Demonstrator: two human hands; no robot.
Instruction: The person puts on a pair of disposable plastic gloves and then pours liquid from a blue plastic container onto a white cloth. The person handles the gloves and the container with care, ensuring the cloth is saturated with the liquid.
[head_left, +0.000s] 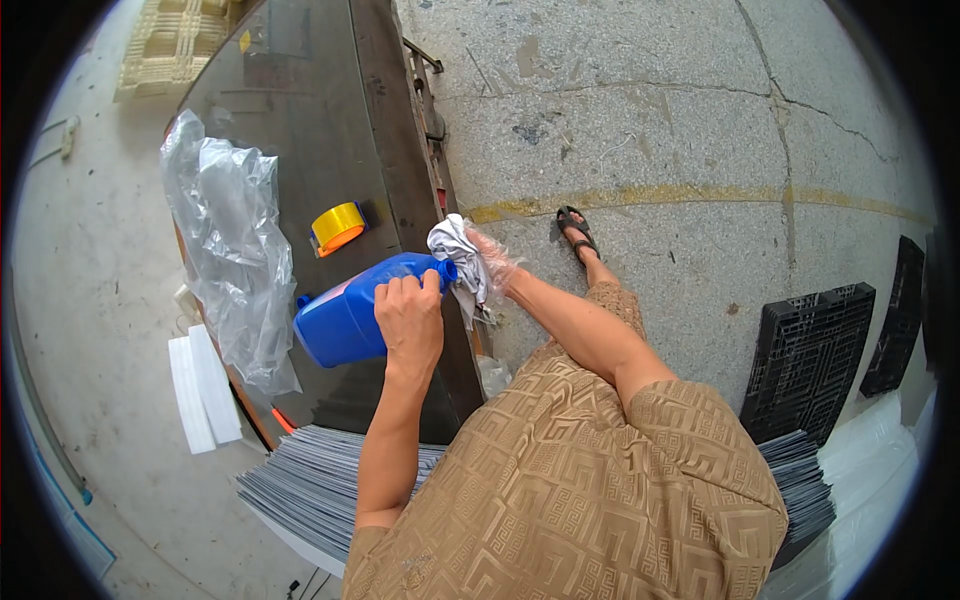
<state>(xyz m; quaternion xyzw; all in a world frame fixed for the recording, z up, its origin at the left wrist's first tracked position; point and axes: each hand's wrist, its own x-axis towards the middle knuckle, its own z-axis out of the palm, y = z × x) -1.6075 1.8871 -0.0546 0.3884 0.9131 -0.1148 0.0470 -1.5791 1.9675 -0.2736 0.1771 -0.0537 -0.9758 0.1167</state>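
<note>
A blue plastic jug (345,318) lies tilted over the dark tabletop (330,130), its open mouth pointing right. My bare left hand (408,315) is closed round the jug's handle near the neck. Just past the mouth, my right hand (492,262), in a clear plastic glove, grips a white cloth (457,245) beyond the table's right edge. The jug's mouth is close to the cloth; whether liquid is coming out I cannot tell. Behind the jug, a roll of yellow tape (339,226) in an orange dispenser rests on the table.
Crumpled clear plastic sheeting (235,240) covers the table's left side. White foam strips (203,390) lie beside it. A stack of thin grey sheets (310,480) sits by the near end. Black plastic pallets (808,355) are at the right, and a pale pallet (175,45) is far left.
</note>
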